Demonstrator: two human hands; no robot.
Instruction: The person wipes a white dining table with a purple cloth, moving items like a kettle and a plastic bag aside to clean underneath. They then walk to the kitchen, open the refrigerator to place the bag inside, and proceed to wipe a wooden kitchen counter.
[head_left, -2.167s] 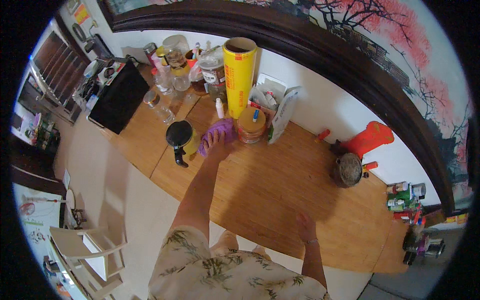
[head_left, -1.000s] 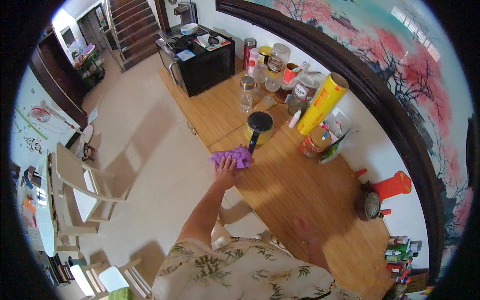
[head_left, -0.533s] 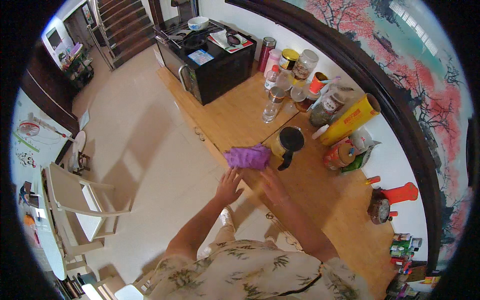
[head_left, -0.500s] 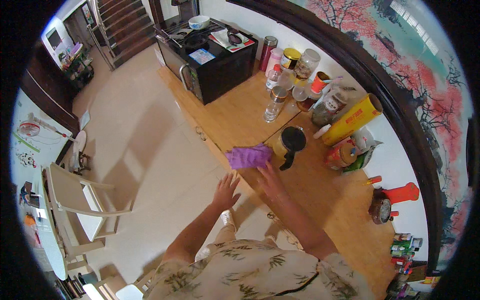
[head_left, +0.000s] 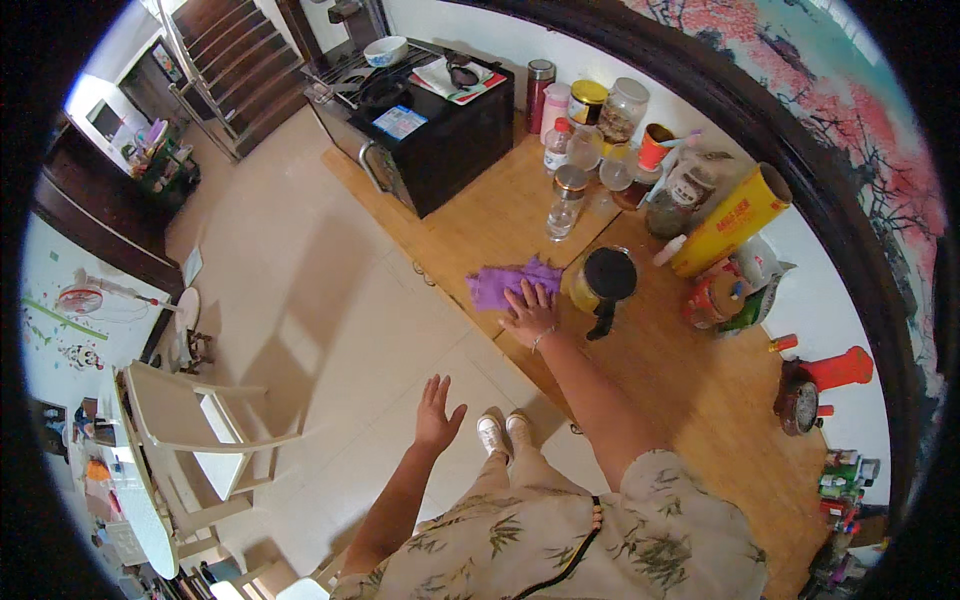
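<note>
A crumpled purple cloth (head_left: pixel 492 288) lies on the wooden cabinet top near its front edge. My right hand (head_left: pixel 530 315) rests on the cloth's near right part with its fingers spread and not wrapped round it. My left hand (head_left: pixel 438 415) hangs over the floor, left of the cabinet, open and holding nothing. Just right of the cloth stands a clear pitcher (head_left: pixel 608 275) with a black lid and handle. Behind the cloth is a clear glass bottle (head_left: pixel 566 205) with a metallic-rimmed cap.
A black oven-like box (head_left: pixel 440 150) stands at the cabinet's far left end. Along the wall are several jars, a yellow tube (head_left: pixel 735 220) and an orange-lidded jar (head_left: pixel 712 303). Farther right sits a dark round pot (head_left: pixel 800 405). A white chair (head_left: pixel 215 430) is at left.
My right hand has moved from the cloth's near edge onto the cloth, which looks more bunched. My left hand has drawn back from the cabinet's edge. The view has shifted somewhat.
</note>
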